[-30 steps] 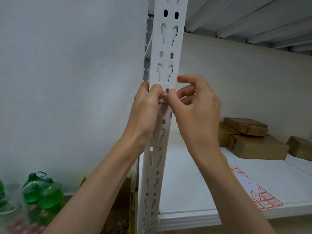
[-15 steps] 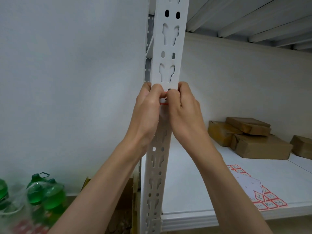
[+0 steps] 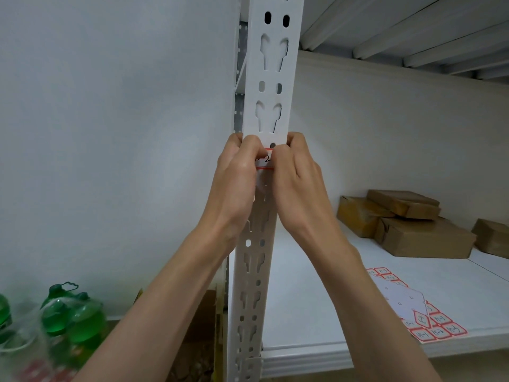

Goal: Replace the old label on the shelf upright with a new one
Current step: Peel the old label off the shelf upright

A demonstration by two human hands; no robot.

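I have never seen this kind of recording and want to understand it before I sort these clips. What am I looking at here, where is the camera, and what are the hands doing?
There is no machine here: these are a person's two bare hands, filmed by a camera worn on the head and looking forward and down. Both hands are raised to a white perforated metal shelf upright. The left hand and the right hand press with their thumbs on a small white label with a red border stuck on the upright. On the white shelf board lie a sheet of red-bordered labels and some brown cardboard parcels. At lower left stand green plastic bottles.
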